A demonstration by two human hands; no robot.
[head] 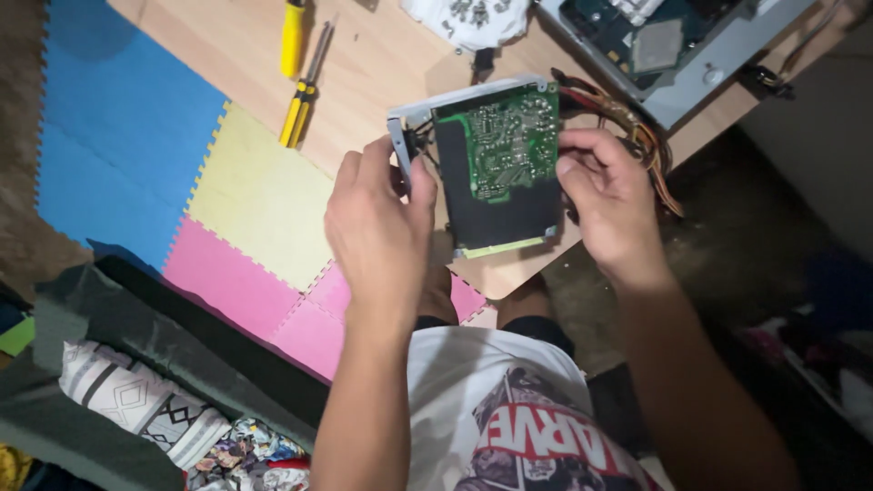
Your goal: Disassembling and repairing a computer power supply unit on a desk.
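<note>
— Location of the circuit board (pixel 496 150)?
— Above the wooden worktop (pixel 382 64), solder side up.
— Grips?
— Left hand (pixel 382 223) clamped on its metal frame edge; right hand (pixel 614 195) clamped on the opposite edge.

a low wooden table (pixel 382 64) bears two yellow-handled screwdrivers (pixel 300 86) and an opened computer case (pixel 700 64).

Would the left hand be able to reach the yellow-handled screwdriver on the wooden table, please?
Probably yes, once freed: the left hand grips the green circuit board in its metal frame, but the yellow-handled screwdriver lies unobstructed on the wooden table.
</note>
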